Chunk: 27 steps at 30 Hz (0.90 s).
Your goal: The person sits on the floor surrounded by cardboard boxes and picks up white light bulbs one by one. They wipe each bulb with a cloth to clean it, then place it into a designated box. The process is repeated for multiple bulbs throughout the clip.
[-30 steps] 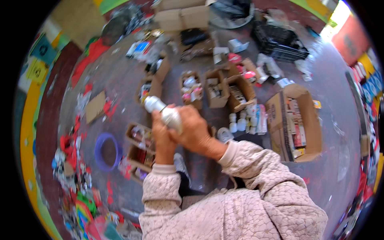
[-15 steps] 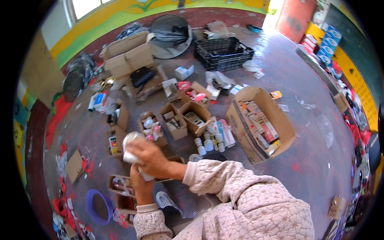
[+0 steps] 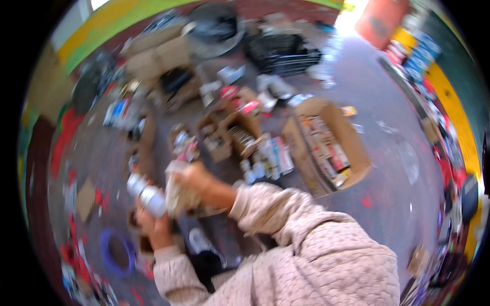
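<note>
A white plastic bottle [image 3: 148, 196], blurred and tilted, rests in the grip of my left hand [image 3: 154, 223], whose fingers close round it. Just right of it my right hand [image 3: 203, 184] clutches an off-white cloth [image 3: 180, 198] that hangs down from the fist. The two hands are apart, with the cloth close to the bottle's lower end. Beneath them are small cardboard boxes, partly covered by my hands and arms. Several white bottles [image 3: 251, 172] stand on the floor right of my right hand.
A large carton [image 3: 352, 137] of small packages stands at the right. Smaller boxes [image 3: 219, 148] of goods sit ahead. A black crate [image 3: 286, 66] and a big open carton [image 3: 158, 61] lie farther off. At lower left is a purple ring-shaped basin [image 3: 104, 250].
My hands have come apart: the bottle, earlier largely covered by the cloth and right hand, now shows in my left hand. The cloth has moved right, and the view has shifted and blurred.
</note>
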Tool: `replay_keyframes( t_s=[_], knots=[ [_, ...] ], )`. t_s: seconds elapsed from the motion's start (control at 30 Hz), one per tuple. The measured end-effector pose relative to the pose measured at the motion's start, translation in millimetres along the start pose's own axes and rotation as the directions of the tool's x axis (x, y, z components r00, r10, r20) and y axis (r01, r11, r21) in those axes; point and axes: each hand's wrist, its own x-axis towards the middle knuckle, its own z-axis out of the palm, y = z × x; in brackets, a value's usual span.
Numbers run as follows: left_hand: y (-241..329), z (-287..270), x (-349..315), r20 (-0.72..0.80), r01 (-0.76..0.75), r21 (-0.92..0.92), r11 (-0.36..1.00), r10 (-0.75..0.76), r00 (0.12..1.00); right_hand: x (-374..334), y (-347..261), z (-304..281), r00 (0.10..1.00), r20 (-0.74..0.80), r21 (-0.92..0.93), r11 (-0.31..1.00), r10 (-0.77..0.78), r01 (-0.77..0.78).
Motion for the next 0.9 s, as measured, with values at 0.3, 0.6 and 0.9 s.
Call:
replay_keyframes(
  t_s=[0.3,0.6,0.9],
  knots=[
    [-26.3,22.6,-5.1,0.04,0.195,-0.118,0.974,-0.191,0.981,16.8,-11.9,-5.2,0.931,-0.275,0.473,0.876,0.242,-0.088],
    [-30.0,2.5,1.3,-0.046,0.095,0.034,0.995,-0.093,0.995,5.3,6.9,25.3,0.855,0.161,-0.534,0.686,-0.492,0.495],
    [-18.6,3.5,2.0,-0.037,-0.026,-0.086,0.996,0.023,0.999,17.7,-18.7,-21.0,0.921,-0.308,0.288,0.946,0.239,-0.149]
  ],
)
